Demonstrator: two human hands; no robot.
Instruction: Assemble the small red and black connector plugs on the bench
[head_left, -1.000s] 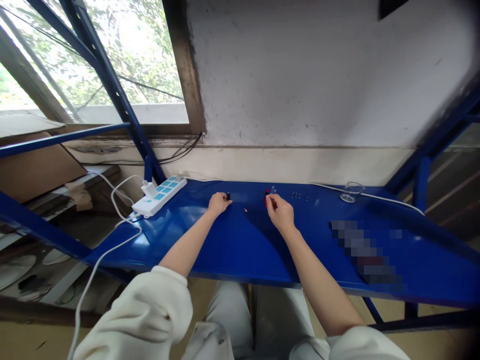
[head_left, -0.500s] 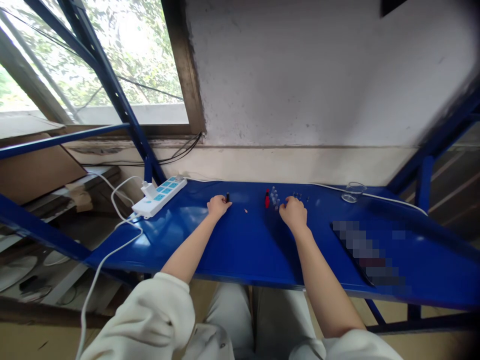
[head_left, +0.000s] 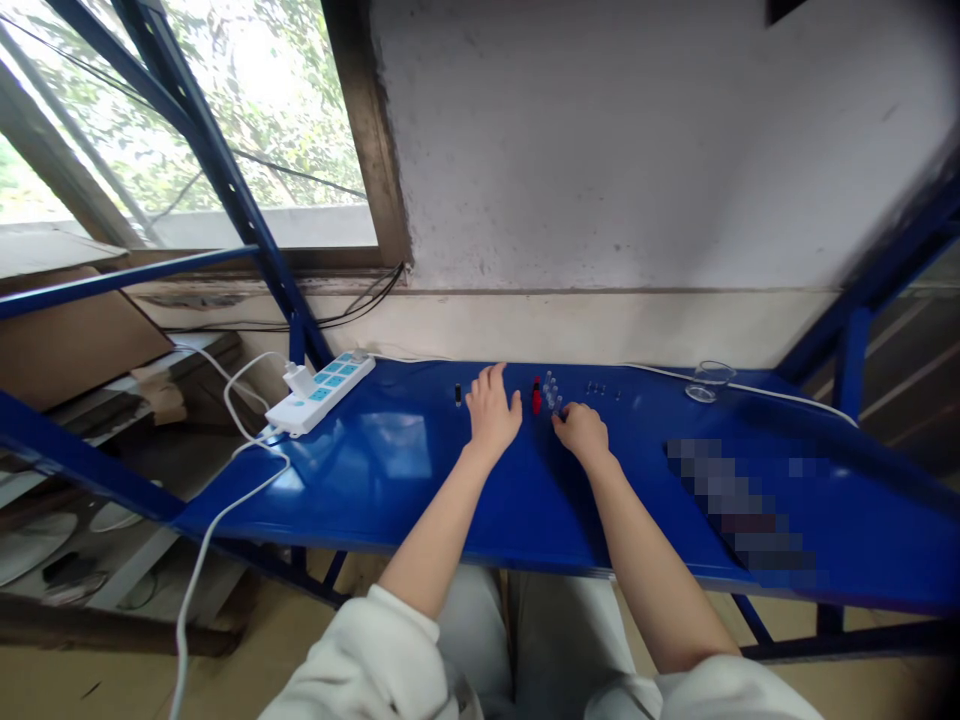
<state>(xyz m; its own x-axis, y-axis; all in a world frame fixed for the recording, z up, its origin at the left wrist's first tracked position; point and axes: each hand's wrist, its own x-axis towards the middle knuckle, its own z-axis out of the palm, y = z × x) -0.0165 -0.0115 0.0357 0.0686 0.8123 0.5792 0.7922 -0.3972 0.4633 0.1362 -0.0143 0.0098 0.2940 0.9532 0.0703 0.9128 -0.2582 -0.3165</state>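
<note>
My left hand [head_left: 493,411] lies flat on the blue shelf [head_left: 420,480] with its fingers spread, just left of a small red piece [head_left: 536,394]. A small black piece [head_left: 458,394] stands alone to its left. My right hand [head_left: 582,432] rests curled beside a cluster of several small clear vials [head_left: 552,392]; what its fingers pinch, if anything, is hidden. More tiny dark parts [head_left: 596,388] lie a little further right.
A white power strip [head_left: 321,392] with a plugged-in charger and cable sits at the shelf's left end. A clear glass dish [head_left: 705,382] stands at the back right. A white wire runs along the wall. Blue frame posts rise on both sides.
My left hand let go of the black piece and moved right, opening flat over the spot where a small speck lay. My right hand drew slightly back toward the vials.
</note>
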